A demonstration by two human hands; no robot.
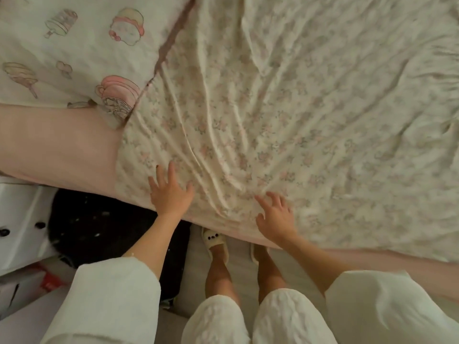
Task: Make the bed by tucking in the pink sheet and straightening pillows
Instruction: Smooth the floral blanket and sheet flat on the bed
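Note:
A wrinkled floral cover (285,100) lies across the bed, over a plain pink sheet (57,145) that shows along the near side. A pillow (74,50) printed with sweets and cups sits at the top left. My left hand (170,192) rests flat on the floral cover near the bed's edge, fingers spread. My right hand (275,214) lies on the cover a little to the right, fingers apart and slightly curled, holding nothing. Folds in the cloth run between and above the two hands.
A black bag or bin (99,227) stands on the floor by the bed at the left, beside white boxes (22,219). My feet in pale slippers (216,242) stand close against the bed's side.

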